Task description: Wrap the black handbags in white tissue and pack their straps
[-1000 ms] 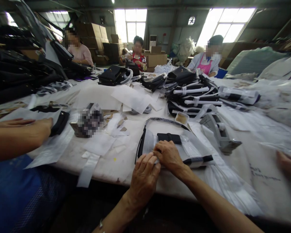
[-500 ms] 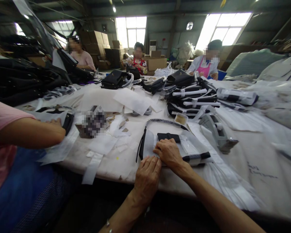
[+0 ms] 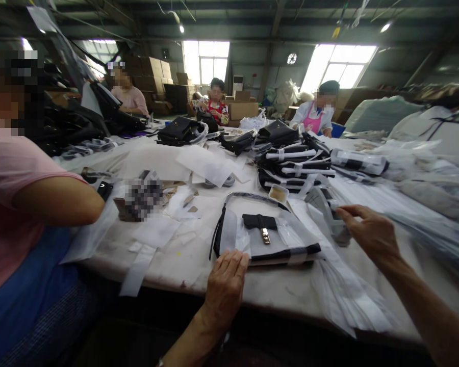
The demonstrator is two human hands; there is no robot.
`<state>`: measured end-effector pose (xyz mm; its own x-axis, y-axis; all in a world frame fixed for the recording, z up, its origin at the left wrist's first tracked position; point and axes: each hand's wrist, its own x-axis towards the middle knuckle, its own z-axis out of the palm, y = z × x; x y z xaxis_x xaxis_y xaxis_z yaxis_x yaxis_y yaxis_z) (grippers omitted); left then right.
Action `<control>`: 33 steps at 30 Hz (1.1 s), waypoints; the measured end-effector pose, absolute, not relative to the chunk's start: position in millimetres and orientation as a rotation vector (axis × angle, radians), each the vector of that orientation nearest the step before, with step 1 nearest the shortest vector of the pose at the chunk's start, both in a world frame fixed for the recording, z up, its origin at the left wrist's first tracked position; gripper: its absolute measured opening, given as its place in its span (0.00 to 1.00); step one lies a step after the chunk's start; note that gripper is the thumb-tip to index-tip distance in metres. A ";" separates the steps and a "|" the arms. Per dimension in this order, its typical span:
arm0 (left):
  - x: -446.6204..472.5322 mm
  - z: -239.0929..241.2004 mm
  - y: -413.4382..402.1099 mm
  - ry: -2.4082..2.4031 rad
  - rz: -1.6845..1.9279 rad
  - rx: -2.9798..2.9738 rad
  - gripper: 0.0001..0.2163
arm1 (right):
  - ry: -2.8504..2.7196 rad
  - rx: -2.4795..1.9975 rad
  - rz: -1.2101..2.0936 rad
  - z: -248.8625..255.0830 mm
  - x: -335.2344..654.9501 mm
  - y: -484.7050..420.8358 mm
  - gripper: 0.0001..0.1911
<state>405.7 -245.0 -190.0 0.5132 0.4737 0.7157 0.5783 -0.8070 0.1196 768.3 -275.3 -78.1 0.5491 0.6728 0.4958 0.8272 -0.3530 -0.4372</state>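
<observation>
A black handbag lies flat on the table in front of me, partly covered by white wrapping sheet. Its flap closure with a metal clasp is exposed. My left hand grips the bag's front left edge, fingers together over the wrapping, thumb hidden. To the right of the bag stands a grey tape dispenser. My right hand reaches to the dispenser's head, thumb and forefinger pinched on the tape there; the clear strip itself is hard to see.
Behind the bag sit a small white dish and a pile of black bags with wrapped handles. White strips hang over the table edge at right. A co-worker's arm is close on the left; other people sit across the table.
My right hand has left the bag's wrapping and moved right to the tape dispenser, uncovering the metal clasp. My left hand stays at the bag's front edge.
</observation>
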 end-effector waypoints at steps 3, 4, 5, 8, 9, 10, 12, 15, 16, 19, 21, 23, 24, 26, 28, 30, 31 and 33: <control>405.6 -189.5 -244.8 -0.903 -1.156 -2.595 0.17 | -1.127 -2.313 -0.263 -82.9 816.1 -289.6 0.19; 405.5 -189.4 -244.5 -0.895 -1.145 -2.586 0.17 | -1.078 -2.356 -0.199 -85.6 826.0 -292.1 0.19; 405.5 -189.4 -244.0 -0.889 -1.133 -2.576 0.17 | -1.014 -2.375 -0.105 -88.6 833.3 -293.3 0.19; 405.4 -189.9 -242.1 -0.874 -1.099 -2.549 0.18 | -0.843 -2.241 0.307 -98.7 843.6 -291.0 0.17; 405.5 -190.2 -241.6 -0.871 -1.088 -2.542 0.18 | -0.798 -2.169 0.415 -101.8 845.0 -288.8 0.17; 405.7 -190.4 -241.1 -0.871 -1.076 -2.535 0.18 | -0.759 -2.111 0.482 -104.5 845.9 -286.3 0.18; 406.1 -190.7 -240.5 -0.874 -1.055 -2.518 0.18 | -0.713 -2.058 0.521 -108.3 847.7 -280.5 0.19; 406.5 -191.7 -239.7 -0.895 -1.028 -2.487 0.18 | -0.686 -2.048 0.502 -110.5 850.2 -270.2 0.19; 406.5 -192.3 -239.3 -0.900 -1.016 -2.482 0.18 | -0.684 -2.036 0.502 -110.6 850.6 -266.4 0.18; 406.3 -194.7 -238.0 -0.904 -0.989 -2.478 0.18 | -0.690 -1.980 0.486 -109.3 850.1 -255.8 0.14; 406.1 -195.7 -237.6 -0.906 -0.978 -2.478 0.18 | -0.696 -1.926 0.466 -107.3 849.4 -252.2 0.12; 406.1 -195.6 -237.6 -0.901 -0.979 -2.481 0.18 | -0.691 -1.871 0.430 -105.3 849.1 -253.7 0.13; 406.2 -195.3 -237.7 -0.900 -0.986 -2.481 0.18 | -0.684 -1.846 0.404 -104.9 849.1 -256.8 0.13; 406.3 -194.6 -238.0 -0.898 -1.003 -2.481 0.18 | -0.658 -1.813 0.346 -106.7 848.7 -266.7 0.15; 406.3 -194.3 -237.9 -0.898 -1.007 -2.489 0.18 | -0.633 -1.809 0.307 -113.2 846.8 -279.5 0.15; 406.3 -194.2 -237.5 -0.896 -1.002 -2.502 0.18 | -0.619 -1.832 0.305 -123.6 843.9 -291.5 0.15; 406.4 -194.0 -237.4 -0.895 -1.006 -2.505 0.18 | -0.613 -1.848 0.309 -129.4 842.6 -296.3 0.15; 407.0 -192.9 -237.9 -0.901 -1.024 -2.507 0.18 | -0.607 -1.883 0.308 -139.6 841.4 -302.5 0.15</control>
